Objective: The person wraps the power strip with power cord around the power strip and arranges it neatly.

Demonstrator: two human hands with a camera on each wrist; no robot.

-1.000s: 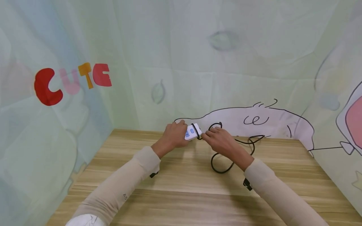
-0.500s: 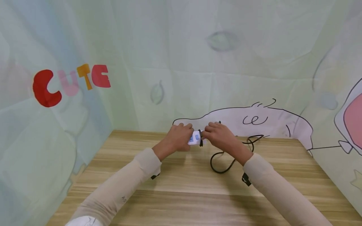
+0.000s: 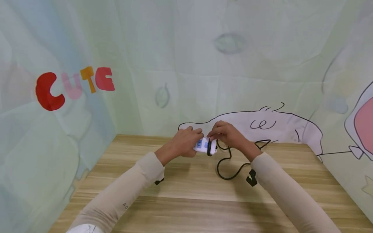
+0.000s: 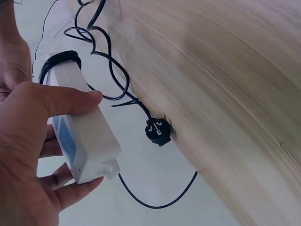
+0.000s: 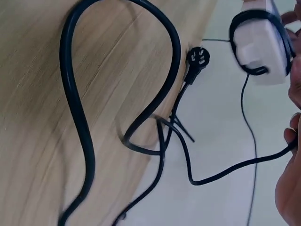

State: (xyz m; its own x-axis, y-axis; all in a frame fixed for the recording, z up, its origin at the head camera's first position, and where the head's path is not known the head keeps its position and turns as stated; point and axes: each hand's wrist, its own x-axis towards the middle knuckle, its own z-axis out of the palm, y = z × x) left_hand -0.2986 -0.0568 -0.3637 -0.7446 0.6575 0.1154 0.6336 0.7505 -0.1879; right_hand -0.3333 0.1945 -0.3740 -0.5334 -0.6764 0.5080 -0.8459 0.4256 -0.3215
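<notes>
My left hand point(image 3: 186, 142) grips a white power strip point(image 3: 201, 149) with blue socket faces, held above the table's far side. In the left wrist view the thumb lies across one side of the power strip point(image 4: 91, 136), with fingers around the other. Black power cord point(image 3: 209, 149) is wrapped round the strip's right end. Just above that end, my right hand point(image 3: 228, 134) pinches the cord with curled fingers. From the right hand the cord point(image 5: 225, 173) runs down in loose loops. Its black three-pin plug point(image 5: 198, 57) lies near the table's far edge.
The wooden table point(image 3: 186, 207) spreads out below the hands. A printed cloth wall point(image 3: 151, 106) stands close behind its far edge, with further cloth at left and right. Cord loops point(image 3: 228, 178) lie on the table under the right hand.
The power strip has moved slightly right and down and become more level. My right hand has come over its end, and the wrapped cord there looks thicker. Less loose cord shows on the right.
</notes>
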